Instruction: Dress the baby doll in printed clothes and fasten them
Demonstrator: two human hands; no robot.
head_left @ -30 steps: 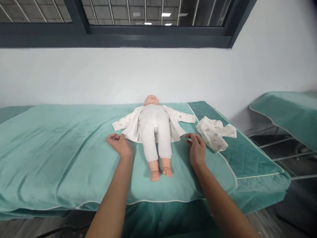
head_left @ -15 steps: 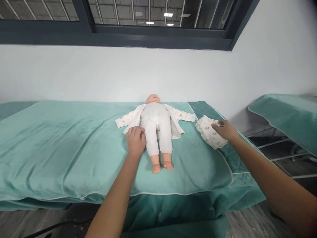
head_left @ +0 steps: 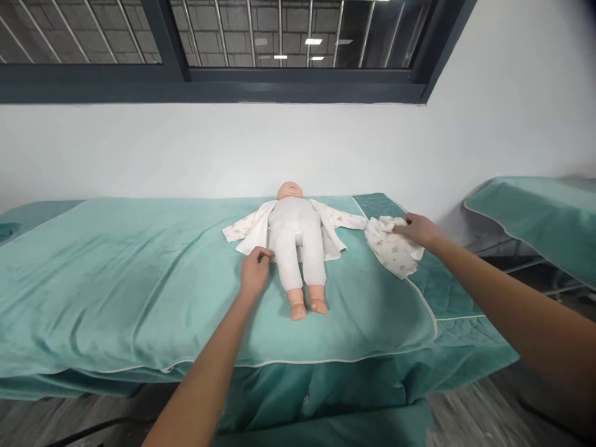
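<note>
On its back on the green bed cover [head_left: 186,310] lies a baby doll [head_left: 294,223] with a white cloth body, bare feet toward me. A white baby jacket [head_left: 257,228] with printed sleeves is spread open beneath it, the doll's arms apparently in the sleeves. My left hand [head_left: 255,272] is beside the doll's hip at the jacket's lower edge, fingers curled together; what they hold, if anything, is hidden. To the right of the doll, my right hand [head_left: 419,231] is closed on the upper edge of a crumpled white printed baby garment [head_left: 393,251], whose exact kind I cannot make out.
A white wall [head_left: 186,149] rises behind the bed, with a dark-framed barred window [head_left: 298,85] above. To the right stands another green-covered bed [head_left: 544,217] with a metal frame. A dark cable [head_left: 107,425] runs across the floor at lower left.
My right hand has shifted its hold to the garment's upper edge, which is now more bunched. My left hand has drawn slightly down from the doll's side, its fingers more closed. The view has tilted up.
</note>
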